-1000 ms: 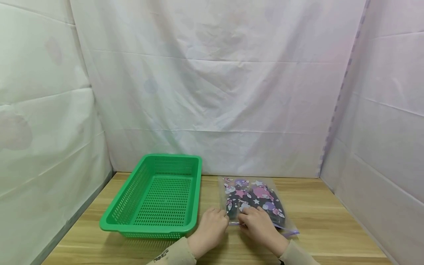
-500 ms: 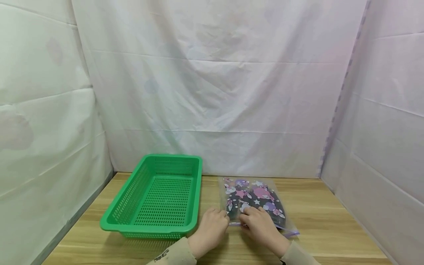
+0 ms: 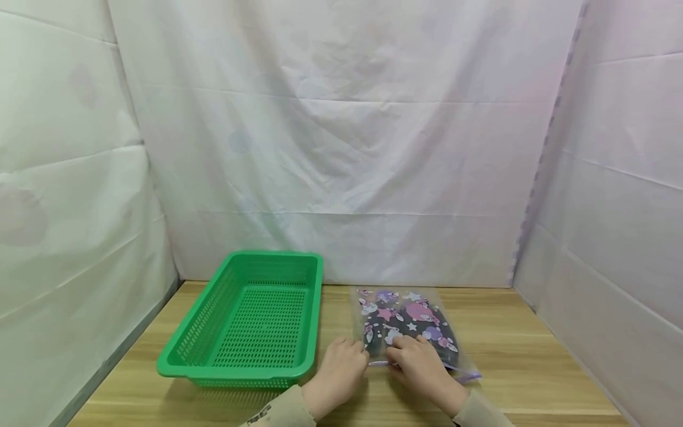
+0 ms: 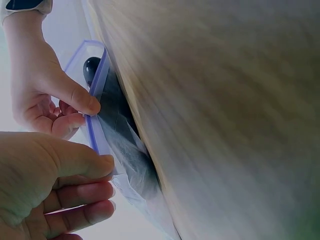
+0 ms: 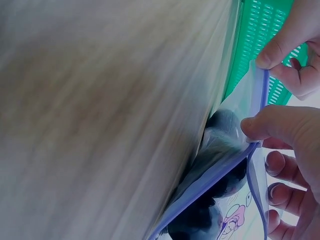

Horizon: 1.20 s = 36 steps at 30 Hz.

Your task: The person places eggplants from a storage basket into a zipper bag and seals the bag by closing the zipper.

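Observation:
A clear zip bag (image 3: 411, 323) printed with pink, purple and white cartoon figures and stars lies flat, its purple zip edge (image 3: 469, 375) toward me. Inside it are dark, glossy, rounded things (image 5: 195, 220). My left hand (image 3: 341, 369) pinches the zip edge at its left corner between thumb and curled fingers. Just to the right, my right hand (image 3: 420, 369) pinches the same edge, thumb (image 5: 256, 129) on the near side. Beyond the right hand, the right wrist view shows the two lips of the bag standing apart.
A green perforated plastic basket (image 3: 315, 323) stands left of the bag, close to my left forearm. Both rest on a wood-grain table (image 3: 533, 367). White cloth (image 3: 341, 154) hangs behind and along both sides.
My right hand has shifted very slightly right along the zip edge. The left hand keeps its grip on the corner, and the head view has tilted a little.

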Tool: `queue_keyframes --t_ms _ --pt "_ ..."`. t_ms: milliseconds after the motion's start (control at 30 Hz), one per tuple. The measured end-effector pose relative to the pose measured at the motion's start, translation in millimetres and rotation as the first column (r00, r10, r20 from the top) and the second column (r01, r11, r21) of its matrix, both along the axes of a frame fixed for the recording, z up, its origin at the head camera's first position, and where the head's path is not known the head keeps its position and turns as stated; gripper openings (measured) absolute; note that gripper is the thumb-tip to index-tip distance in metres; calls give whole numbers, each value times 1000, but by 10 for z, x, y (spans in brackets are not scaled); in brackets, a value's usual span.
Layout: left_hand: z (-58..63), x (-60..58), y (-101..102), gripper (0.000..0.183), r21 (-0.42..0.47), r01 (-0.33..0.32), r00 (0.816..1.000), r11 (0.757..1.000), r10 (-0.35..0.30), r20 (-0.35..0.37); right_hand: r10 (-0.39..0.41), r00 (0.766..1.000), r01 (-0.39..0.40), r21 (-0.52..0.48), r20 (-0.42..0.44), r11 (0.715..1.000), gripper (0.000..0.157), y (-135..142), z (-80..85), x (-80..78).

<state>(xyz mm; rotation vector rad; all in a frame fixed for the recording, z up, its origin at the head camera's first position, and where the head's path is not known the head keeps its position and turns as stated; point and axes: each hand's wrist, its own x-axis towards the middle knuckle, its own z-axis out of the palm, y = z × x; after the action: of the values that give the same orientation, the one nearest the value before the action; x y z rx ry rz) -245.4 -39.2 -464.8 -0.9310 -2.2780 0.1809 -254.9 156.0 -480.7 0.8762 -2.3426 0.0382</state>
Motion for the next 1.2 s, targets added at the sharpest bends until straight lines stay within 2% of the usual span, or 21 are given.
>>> queue_keyframes --t_ms 233,600,900,1200 --pt "8 8 -12 13 9 7 1000 1000 -7 -15 -8 999 8 3 44 1000 28 4 22 16" --pt "-7 -5 -21 13 8 6 1000 1000 -6 -23 13 1000 -13 6 28 1000 31 35 45 14" --pt "-15 -12 -21 14 1 5 1000 1000 -5 -20 -7 998 7 11 60 1000 30 45 46 26" --pt "-29 -22 -26 12 -2 5 1000 1000 -5 -27 -13 999 13 4 43 1000 29 62 16 13"
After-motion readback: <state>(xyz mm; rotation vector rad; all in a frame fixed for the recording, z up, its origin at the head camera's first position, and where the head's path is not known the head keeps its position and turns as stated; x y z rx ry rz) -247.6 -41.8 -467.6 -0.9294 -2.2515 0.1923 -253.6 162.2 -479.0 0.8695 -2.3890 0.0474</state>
